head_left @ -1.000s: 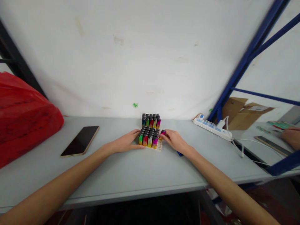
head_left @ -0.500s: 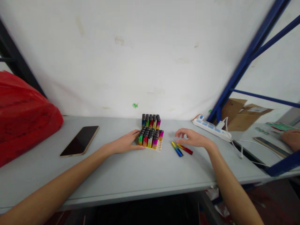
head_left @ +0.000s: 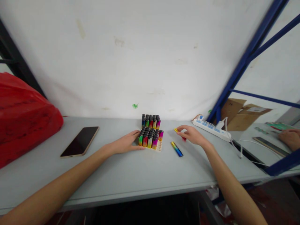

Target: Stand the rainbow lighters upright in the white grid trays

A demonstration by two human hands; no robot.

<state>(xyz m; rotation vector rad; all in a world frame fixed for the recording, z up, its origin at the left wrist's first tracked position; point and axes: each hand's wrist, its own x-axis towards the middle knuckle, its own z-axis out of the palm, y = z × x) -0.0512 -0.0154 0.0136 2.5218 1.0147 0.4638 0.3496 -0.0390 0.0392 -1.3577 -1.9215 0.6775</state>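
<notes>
My left hand (head_left: 125,143) reaches around the left side of a pale tray (head_left: 159,146), with the thumb along its front and the fingers behind. Several colourful lighters (head_left: 150,142) with black tops stand upright in it, and bare slots show at its front right. My right hand (head_left: 191,135) pinches a yellow-and-red lighter (head_left: 176,130), raised just off the table; the fingers hide its middle. Below that hand a yellow-and-blue lighter (head_left: 177,149) lies flat at a slant. Behind the tray stands a second block of upright lighters (head_left: 151,118).
A phone (head_left: 80,141) lies to the left, near a red plastic bag (head_left: 25,115). At the right, a white power strip (head_left: 211,128) with cables sits by a blue metal frame (head_left: 246,62). Beyond it are a cardboard box (head_left: 243,115) and another person's hand (head_left: 290,137).
My right hand has closed on the yellow-and-red lighter and lifted it from beside the yellow-and-blue one. My left hand has stayed at the tray.
</notes>
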